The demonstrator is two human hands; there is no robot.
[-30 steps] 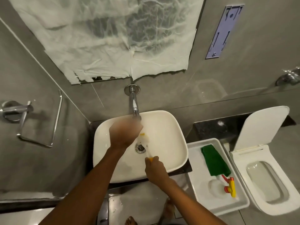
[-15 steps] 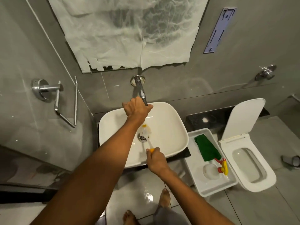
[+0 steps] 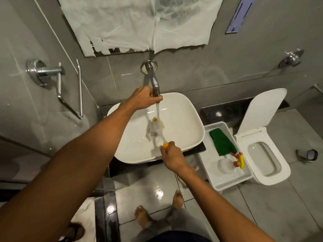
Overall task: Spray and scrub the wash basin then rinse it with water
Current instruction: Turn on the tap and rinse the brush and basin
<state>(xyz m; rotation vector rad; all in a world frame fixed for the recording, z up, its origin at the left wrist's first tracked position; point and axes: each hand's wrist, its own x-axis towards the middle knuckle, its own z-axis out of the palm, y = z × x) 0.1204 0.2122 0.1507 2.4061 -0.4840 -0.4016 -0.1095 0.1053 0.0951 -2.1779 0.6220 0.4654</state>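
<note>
Head view, water (image 3: 157, 110) now running, left hand (image 3: 143, 98) on tap (image 3: 154, 82)

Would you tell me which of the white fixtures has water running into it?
The white wash basin under the chrome wall tap; the white toilet and white plastic tub sit beside it, untouched.

White wash basin (image 3: 183, 119), chrome tap (image 3: 153, 79), green cloth (image 3: 222, 142), yellow-and-red sprayer (image 3: 239, 160), white tray (image 3: 216, 179).
</note>
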